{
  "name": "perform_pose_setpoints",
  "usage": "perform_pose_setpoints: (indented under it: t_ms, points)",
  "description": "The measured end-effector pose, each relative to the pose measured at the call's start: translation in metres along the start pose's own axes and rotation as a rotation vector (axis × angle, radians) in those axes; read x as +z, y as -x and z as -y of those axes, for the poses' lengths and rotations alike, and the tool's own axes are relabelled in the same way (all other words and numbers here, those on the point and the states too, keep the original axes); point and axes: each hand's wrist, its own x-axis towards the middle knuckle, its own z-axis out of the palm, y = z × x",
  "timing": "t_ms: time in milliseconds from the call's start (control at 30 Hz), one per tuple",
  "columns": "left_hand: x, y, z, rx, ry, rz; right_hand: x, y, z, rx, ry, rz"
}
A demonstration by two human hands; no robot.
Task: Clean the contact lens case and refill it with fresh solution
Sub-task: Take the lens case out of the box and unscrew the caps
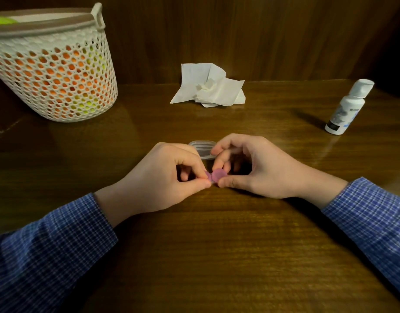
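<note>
A small pink contact lens case (215,175) sits between my two hands, low over the brown wooden table (217,245). My left hand (163,179) pinches its left end between thumb and forefinger. My right hand (251,168) pinches its right end, thumb below and fingers curled above. Just behind the hands lies a clear plastic lid or tray (202,148), partly hidden by my fingers. A white solution bottle (348,107) with a white cap stands upright at the right. A crumpled white tissue (211,86) lies at the back middle.
A white perforated basket (56,64) holding orange and yellow-green things stands at the back left. A dark wooden wall panel (239,30) runs along the table's far edge. My blue checked sleeves (47,245) rest on the near part of the table.
</note>
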Motion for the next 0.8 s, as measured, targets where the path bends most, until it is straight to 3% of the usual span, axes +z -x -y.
perform_pose_setpoints:
  t_ms: [800]
  points:
    - [0.0,-0.0001,0.0017,0.005,-0.001,-0.001,-0.0002,0.0029,-0.0006,-0.044,0.037,0.018]
